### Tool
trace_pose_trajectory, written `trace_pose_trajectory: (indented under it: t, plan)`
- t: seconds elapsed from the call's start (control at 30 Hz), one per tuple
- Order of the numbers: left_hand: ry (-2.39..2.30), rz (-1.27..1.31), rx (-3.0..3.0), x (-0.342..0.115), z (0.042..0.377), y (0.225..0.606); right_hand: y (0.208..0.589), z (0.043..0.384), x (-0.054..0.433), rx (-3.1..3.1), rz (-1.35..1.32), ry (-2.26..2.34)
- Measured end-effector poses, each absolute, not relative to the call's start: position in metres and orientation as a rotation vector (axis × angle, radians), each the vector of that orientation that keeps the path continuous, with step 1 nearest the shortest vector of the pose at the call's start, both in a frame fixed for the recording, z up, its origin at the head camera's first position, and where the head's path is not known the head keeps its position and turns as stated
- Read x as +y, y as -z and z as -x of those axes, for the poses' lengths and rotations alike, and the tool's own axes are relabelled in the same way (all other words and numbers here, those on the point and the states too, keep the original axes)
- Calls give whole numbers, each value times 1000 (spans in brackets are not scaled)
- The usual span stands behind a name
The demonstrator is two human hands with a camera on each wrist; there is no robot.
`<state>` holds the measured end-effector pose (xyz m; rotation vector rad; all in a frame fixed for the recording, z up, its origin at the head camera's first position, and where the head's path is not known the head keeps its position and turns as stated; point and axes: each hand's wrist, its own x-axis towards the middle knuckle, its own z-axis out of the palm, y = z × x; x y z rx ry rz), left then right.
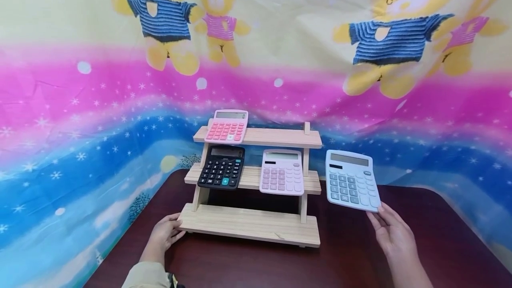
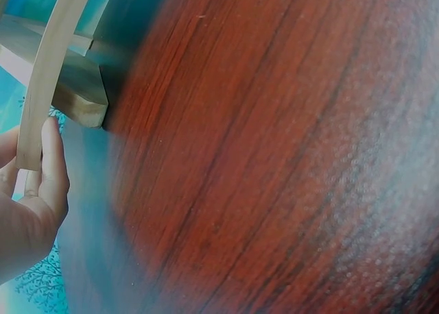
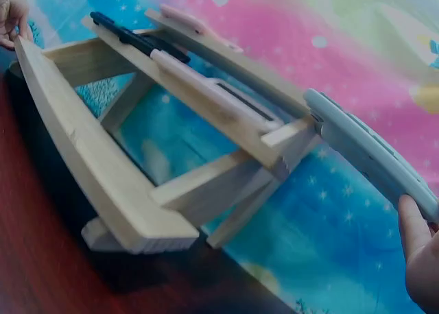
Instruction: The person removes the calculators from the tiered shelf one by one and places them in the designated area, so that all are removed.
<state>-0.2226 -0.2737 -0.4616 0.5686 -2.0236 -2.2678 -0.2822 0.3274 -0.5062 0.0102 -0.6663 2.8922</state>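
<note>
A three-tier wooden stand [image 1: 252,223] rests on the table. My left hand [image 1: 165,233] grips the left end of its lowest shelf, thumb and fingers on either side of the board [image 2: 42,88]. To the right of the stand, my right hand [image 1: 394,234] pinches a light blue calculator [image 1: 352,180] by its lower right corner and holds it up in the air. On the top shelf leans a pink calculator [image 1: 226,126]. The middle shelf holds a black calculator [image 1: 222,166] at left and a pale pink calculator [image 1: 282,172] at right.
The dark reddish-brown table [image 1: 224,261] has rounded back corners. Behind it hangs a cloth backdrop [image 1: 280,57] printed with bears and snowflakes. A small wooden peg [image 1: 306,128] stands up at the right of the top shelf.
</note>
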Motion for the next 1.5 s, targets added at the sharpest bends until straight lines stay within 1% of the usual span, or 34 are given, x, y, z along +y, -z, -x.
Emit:
trace_pose_trajectory:
  t: [0.27, 0.5, 0.63, 0.8, 0.93, 1.07, 1.27, 1.5]
  plan:
    - [2258, -573, -2041, -275, 223, 460, 510, 261, 326, -653, 40, -2895]
    - [2256, -566, -2037, -274, 222, 462, 507, 251, 319, -792, 174, -2834]
    - [2249, -578, -2034, -275, 221, 463, 498, 242, 312, -880, 232, -2799]
    - [2257, -574, -2038, -275, 222, 464, 474, 226, 296, -877, 408, -2782]
    - [2256, -568, -2041, -275, 223, 464, 459, 215, 286, -891, 465, -2782]
    - [2264, -564, -2030, -275, 224, 462, 454, 211, 283, -910, 502, -2803]
    - [2269, -577, -2026, -274, 225, 461, 459, 212, 287, -868, 489, -2847]
    - [2267, -582, -2034, -275, 225, 460, 467, 217, 288, -848, 626, -2821]
